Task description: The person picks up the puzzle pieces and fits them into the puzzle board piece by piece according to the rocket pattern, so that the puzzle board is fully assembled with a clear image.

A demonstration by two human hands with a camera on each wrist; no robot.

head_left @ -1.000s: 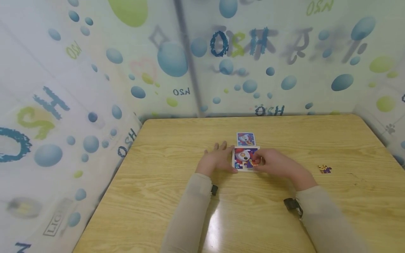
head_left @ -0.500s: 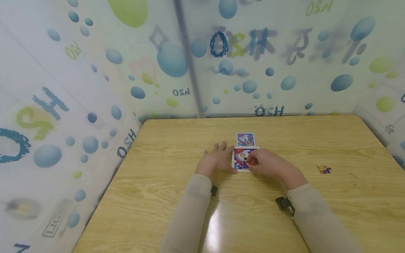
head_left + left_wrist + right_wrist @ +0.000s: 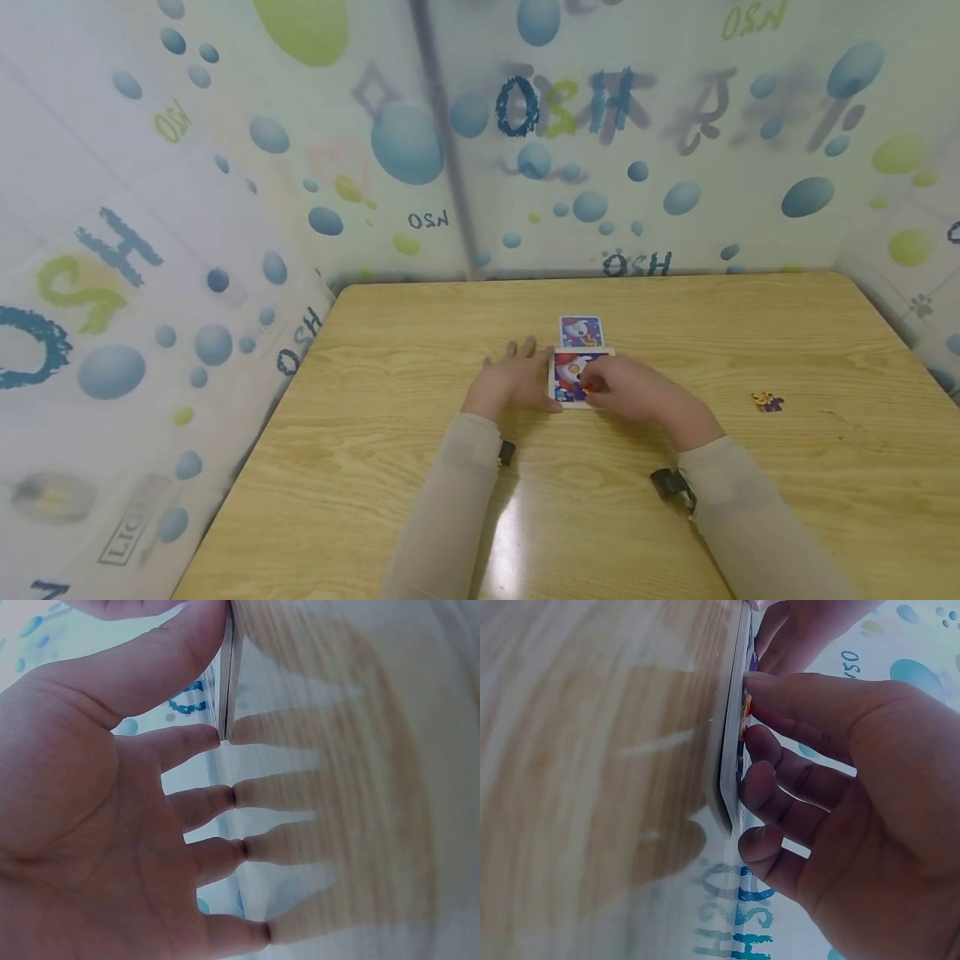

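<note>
A jigsaw puzzle in a white-edged tray [image 3: 562, 367] lies on the wooden table, its picture a white-faced character with red and purple around it. My left hand [image 3: 513, 382] is spread flat at the tray's left side, with thumb and index finger against its edge; the left wrist view shows those fingers straight, beside the thin tray [image 3: 228, 682]. Over the tray's right half, my right hand [image 3: 637, 390] pinches a small orange-and-red puzzle piece [image 3: 748, 705] between thumb and index finger, close on the picture. That hand hides the right part of the puzzle.
A square picture card [image 3: 581, 331] with a similar design lies just behind the tray. Yellow-and-purple loose puzzle pieces [image 3: 767, 402] lie to the right on the table [image 3: 405, 333]. A bubble-patterned wall covering [image 3: 675, 125] rises behind the table.
My right hand has shifted left across the puzzle with the puzzle piece, mostly in the first half second, and covers more of its middle. The left hand stays in place.
</note>
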